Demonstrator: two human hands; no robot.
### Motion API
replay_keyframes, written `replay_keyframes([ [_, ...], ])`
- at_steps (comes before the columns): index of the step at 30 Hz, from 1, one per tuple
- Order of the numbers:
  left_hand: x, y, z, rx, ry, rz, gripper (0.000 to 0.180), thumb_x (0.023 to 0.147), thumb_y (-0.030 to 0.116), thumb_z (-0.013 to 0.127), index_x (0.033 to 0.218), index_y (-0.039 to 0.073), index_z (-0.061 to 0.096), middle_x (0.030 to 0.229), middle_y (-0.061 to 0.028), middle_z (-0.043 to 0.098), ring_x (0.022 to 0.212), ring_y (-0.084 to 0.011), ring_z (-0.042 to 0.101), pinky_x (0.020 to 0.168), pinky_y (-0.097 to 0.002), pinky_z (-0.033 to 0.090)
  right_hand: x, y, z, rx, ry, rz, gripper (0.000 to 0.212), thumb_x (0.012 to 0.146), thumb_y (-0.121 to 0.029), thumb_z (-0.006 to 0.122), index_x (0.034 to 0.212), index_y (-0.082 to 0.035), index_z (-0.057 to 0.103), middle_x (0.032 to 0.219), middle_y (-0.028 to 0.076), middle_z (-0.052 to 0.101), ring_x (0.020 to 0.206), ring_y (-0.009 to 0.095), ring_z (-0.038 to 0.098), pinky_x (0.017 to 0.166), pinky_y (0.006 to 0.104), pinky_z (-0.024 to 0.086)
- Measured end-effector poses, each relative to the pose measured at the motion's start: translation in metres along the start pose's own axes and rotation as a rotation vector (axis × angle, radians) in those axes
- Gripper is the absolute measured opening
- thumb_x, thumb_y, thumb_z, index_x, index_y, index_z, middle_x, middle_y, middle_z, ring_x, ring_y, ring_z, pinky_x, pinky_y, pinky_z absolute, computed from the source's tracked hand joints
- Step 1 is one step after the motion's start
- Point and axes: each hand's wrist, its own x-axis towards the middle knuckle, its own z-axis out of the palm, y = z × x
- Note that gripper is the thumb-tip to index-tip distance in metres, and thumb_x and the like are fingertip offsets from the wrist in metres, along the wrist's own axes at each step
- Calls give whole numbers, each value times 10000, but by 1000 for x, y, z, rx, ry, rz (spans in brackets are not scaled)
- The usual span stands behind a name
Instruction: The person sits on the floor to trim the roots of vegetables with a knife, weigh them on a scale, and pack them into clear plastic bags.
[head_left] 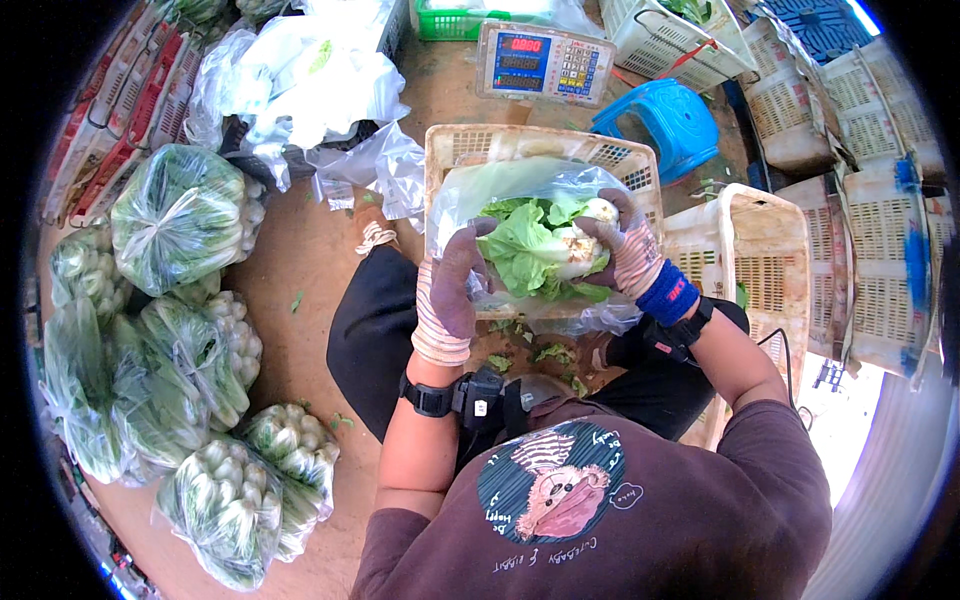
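Observation:
Both my hands wear purple-palmed, striped work gloves. Between them are white-stemmed leafy greens (535,245), pale green leaves to the left and brown-marked white stems to the right. My right hand (625,245) grips the stem end, thumb and fingers round it. At the leaf end, my left hand (455,285) is curled against the leaves, some of its fingers hidden. Beneath the greens, a clear plastic bag (455,195) lies spread open inside a cream plastic crate (540,138) in front of my knees.
Bagged bundles of greens (180,220) are heaped at the left. Behind them lie white plastic bags (320,90). A digital scale (545,65) and a blue stool (665,125) stand beyond the crate. Another crate (765,250) is on the right, near stacked crates (870,230).

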Motion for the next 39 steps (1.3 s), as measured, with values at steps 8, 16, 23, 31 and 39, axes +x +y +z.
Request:
replay_keyframes([
  [8, 5, -22, 25, 772, -262, 330, 422, 718, 197, 705, 1109, 81, 594, 879, -143, 612, 858, -338, 590, 778, -391, 461, 4, -14, 5, 33, 17, -2, 782, 464, -201, 851, 1179, -241, 538, 1226, 201, 430, 1047, 389, 493, 879, 429, 439],
  [16, 6, -35, 25, 1036, -309, 173, 365, 694, 273, 678, 943, 18, 601, 825, -215, 621, 782, -378, 599, 698, -448, 474, 16, -34, -14, 117, -167, 211, 646, 587, -210, 817, 1161, -113, 538, 1144, 134, 498, 997, 244, 527, 837, 339, 465],
  [23, 10, -24, 12, 1086, -458, 162, 208, 730, 184, 651, 837, 8, 621, 744, -187, 617, 675, -329, 611, 632, -384, 484, 19, -21, -1, -60, -201, -67, 610, 670, -283, 762, 1159, -8, 521, 1073, 187, 575, 963, 356, 559, 886, 403, 445],
  [31, 3, -9, -13, 97, 19, 4, 144, 757, -22, 557, 875, 60, 566, 761, 47, 530, 659, -52, 497, 580, -183, 371, 43, 5, 15, 38, -308, 149, 540, 590, -95, 699, 1115, -145, 579, 1149, 202, 508, 1016, 374, 541, 866, 396, 445],
  [39, -18, 2, 12, 168, -177, -250, 461, 743, -63, 613, 1180, 45, 514, 809, 26, 509, 672, -56, 481, 576, -194, 406, 83, -17, 133, 284, -495, -219, 353, 787, -272, 517, 1119, -197, 610, 1131, 137, 563, 991, 287, 570, 869, 413, 417],
])
